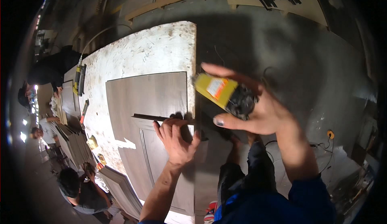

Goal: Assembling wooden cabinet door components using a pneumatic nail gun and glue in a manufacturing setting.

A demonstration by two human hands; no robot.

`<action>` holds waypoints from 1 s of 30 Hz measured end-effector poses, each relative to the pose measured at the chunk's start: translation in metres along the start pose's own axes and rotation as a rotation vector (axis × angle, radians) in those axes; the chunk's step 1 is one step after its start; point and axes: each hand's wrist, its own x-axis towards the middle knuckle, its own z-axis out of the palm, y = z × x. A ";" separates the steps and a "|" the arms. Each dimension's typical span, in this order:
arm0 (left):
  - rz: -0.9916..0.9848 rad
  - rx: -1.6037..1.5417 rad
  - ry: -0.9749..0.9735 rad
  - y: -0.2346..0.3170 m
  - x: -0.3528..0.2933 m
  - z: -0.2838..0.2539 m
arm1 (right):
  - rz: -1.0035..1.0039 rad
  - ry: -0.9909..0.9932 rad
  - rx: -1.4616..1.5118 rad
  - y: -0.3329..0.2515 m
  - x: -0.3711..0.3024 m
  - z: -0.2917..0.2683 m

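Note:
A grey-brown wooden door panel [145, 91] with a recessed frame lies on the white, stained worktable [149, 42], along its right edge. My left hand [177, 141] rests on it, fingers bent over a thin dark wooden strip [147, 117] that crosses the panel; the strip's right part is partly hidden by the hand. My right hand [262, 107] grips a yellow and black nail gun [217, 91], its body at the table's right edge. The handle is hidden in the palm, and the tool's nose end cannot be made out.
Another nail gun [79, 79] with a hose lies at the table's far left edge, near a red-and-black hand tool [84, 113]. Stacked panels [119, 187] stand at lower left beside a crouching person [74, 189]. An orange cord reel [330, 134] and cables lie on the right floor.

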 end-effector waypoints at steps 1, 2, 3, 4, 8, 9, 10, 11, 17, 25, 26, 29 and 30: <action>0.001 0.006 -0.017 -0.002 0.000 0.001 | 0.080 -0.001 0.078 0.009 -0.025 0.006; 0.024 -0.005 0.011 -0.002 0.001 0.004 | 0.042 0.078 0.160 0.024 -0.050 0.011; 0.033 -0.006 0.003 -0.001 0.003 0.007 | 0.112 0.160 0.452 0.029 -0.074 0.023; 0.042 -0.003 0.007 -0.001 0.005 0.005 | 0.191 0.211 0.723 0.037 -0.093 0.038; 0.090 0.067 -0.008 0.000 0.009 0.000 | 0.173 0.306 1.185 0.079 -0.143 0.110; 0.113 0.060 -0.011 -0.001 0.009 0.002 | 0.198 0.296 1.313 0.084 -0.148 0.123; 0.118 0.048 -0.012 -0.001 0.009 0.004 | 0.176 0.304 1.327 0.089 -0.149 0.134; 0.121 0.062 -0.019 -0.001 0.009 0.006 | 0.153 0.312 1.340 0.093 -0.149 0.142; 0.115 0.078 -0.047 -0.001 0.006 0.003 | 0.158 0.272 1.288 0.105 -0.142 0.156; 0.112 0.073 -0.045 -0.002 0.003 0.004 | 0.162 0.226 1.312 0.105 -0.142 0.149; 0.117 0.067 -0.039 -0.003 0.002 0.004 | 0.163 0.228 1.314 0.105 -0.142 0.149; 0.116 0.081 -0.037 -0.003 0.003 0.001 | 0.173 0.218 1.310 0.103 -0.140 0.150; 0.113 0.083 -0.035 -0.003 0.002 -0.002 | 0.177 0.207 1.305 0.102 -0.139 0.150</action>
